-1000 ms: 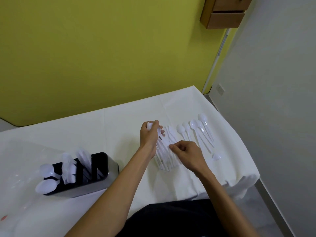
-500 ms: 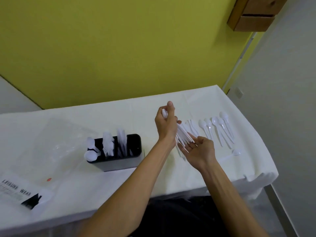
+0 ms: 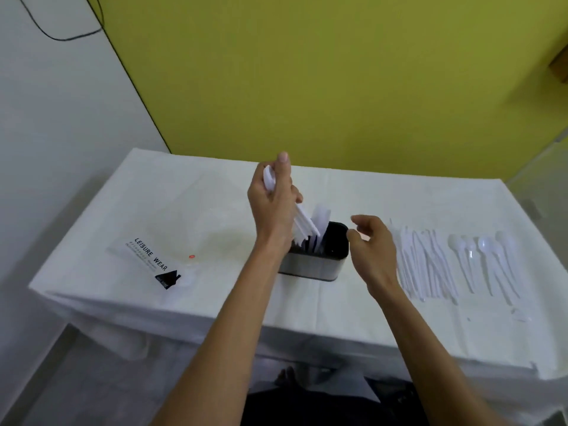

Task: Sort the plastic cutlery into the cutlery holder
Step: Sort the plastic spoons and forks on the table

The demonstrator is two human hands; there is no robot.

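Observation:
My left hand (image 3: pixel 272 204) grips a bunch of white plastic cutlery (image 3: pixel 302 224) and holds it slanted over the black and steel cutlery holder (image 3: pixel 310 267); the handle ends point down into the holder. White knives stand in the holder behind the bunch. My left forearm hides the holder's left part. My right hand (image 3: pixel 373 252) hovers just right of the holder with fingers loosely spread and holds nothing. A pile of white cutlery (image 3: pixel 425 265) lies on the cloth to the right, and several spoons (image 3: pixel 484 259) lie in a row beyond it.
The table under a white cloth (image 3: pixel 384 192) stands against a yellow wall. A clear plastic bag with a black printed label (image 3: pixel 153 259) lies left of the holder. The table's front edge runs close under my forearms.
My left hand has carried the cutlery bunch left from the pile to over the holder. My right hand let go of the bunch and followed beside the holder. My view has swung left.

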